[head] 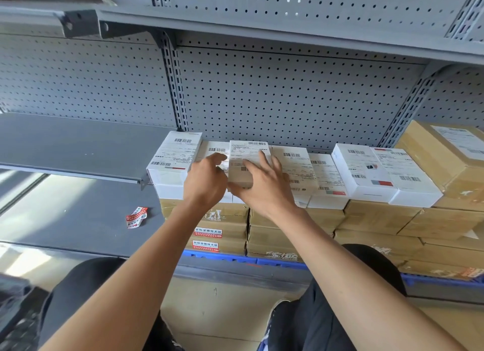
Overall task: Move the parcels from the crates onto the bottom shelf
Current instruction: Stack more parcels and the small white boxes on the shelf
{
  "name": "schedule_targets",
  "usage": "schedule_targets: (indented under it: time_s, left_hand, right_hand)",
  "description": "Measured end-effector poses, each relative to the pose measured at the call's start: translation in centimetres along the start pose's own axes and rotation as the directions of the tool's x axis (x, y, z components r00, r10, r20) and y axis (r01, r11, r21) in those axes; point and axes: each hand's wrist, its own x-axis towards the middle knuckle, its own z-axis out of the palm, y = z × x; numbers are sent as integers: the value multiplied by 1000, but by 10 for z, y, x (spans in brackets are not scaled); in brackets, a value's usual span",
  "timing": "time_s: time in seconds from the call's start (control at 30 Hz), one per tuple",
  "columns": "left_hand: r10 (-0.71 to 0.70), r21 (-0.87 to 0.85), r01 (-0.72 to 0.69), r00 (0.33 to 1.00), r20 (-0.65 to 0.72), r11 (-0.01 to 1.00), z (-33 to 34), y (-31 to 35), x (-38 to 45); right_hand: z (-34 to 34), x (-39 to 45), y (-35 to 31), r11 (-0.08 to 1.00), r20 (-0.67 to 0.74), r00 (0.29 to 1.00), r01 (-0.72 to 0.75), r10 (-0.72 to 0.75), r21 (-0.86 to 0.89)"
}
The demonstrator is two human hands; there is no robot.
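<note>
**On the bottom shelf: parcel placement, item in hand**

Nearest: the person's knees in dark trousers, crouched before the bottom shelf (86, 219), whose left part lies bare but for a crumpled red-and-white label (137, 217).

Middle: two forearms reach forward. Left hand (205, 179), fingers loosely curled, rests beside the left edge of a small labelled parcel (247, 158); whether it presses on that parcel cannot be told. Right hand (263, 183), fingers spread flat over the parcel's top and right side, thumb under the near edge: a grip grasping the parcel.

Beneath: tan cartons (296, 219) stacked on the shelf, with a row of white boxes (364, 169) laid over them.

Farthest: grey pegboard back panel (262, 93).

Handling note, a judgement: the parcel sits atop the white row, apparently being seated. Keep it level, push it back toward the panel, square it with its neighbours, label up. Release only once it rests flat; the upper layers look liable to slide.
</note>
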Motion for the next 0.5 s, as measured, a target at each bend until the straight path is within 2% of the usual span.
schedule_targets:
  time_s: [0.1, 0.2, 0.4, 0.5]
  left_hand:
    - [75, 150, -74, 997, -2, 986, -2, -8, 1]
    - [135, 264, -149, 988, 69, 953, -1, -17, 1]
    - [156, 387, -204, 976, 150, 899, 6, -28, -2]
    - [173, 426, -230, 971, 167, 875, 10, -25, -4]
  right_hand:
    - [5, 0, -4, 999, -49, 999, -6, 4, -37]
    - [7, 2, -5, 999, -70, 998, -9, 6, -40]
    - [9, 0, 2, 998, -76, 997, 9, -14, -63]
    - [4, -6, 7, 996, -125, 991, 29, -40, -89]
